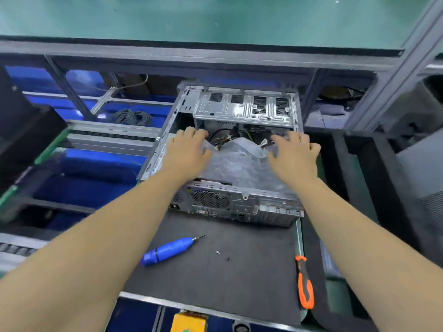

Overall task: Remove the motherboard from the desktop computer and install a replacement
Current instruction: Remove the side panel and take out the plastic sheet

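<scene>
Standing over the dark grey worktop, you see the open desktop case parked against its far edge, rear panel with the fan grille facing the person. The silver drive cage sits across the far end of the case, and a tangle of cables shows just under it.

Inside the case, lying over the floor of it, is a translucent plastic bag, crinkly and greyish. It looks like the motherboard is inside that bag, but the plastic is too cloudy to actually make out the board.

Both bare arms reach in from the near edge. The left hand is on the bag's left far corner, fingers curled over the plastic like it's gripping the edge. The right hand is on the right side of the bag, fingers spread and bent down onto it; honestly can't tell if it's pinching the plastic or just pressing on it.

On the near part of the worktop, left of centre, a blue electric screwdriver lies with its bit pointing toward the case. An orange-and-black screwdriver lies along the right edge. Between them, two tiny screws sit loose on the mat, well apart from both tools.
</scene>
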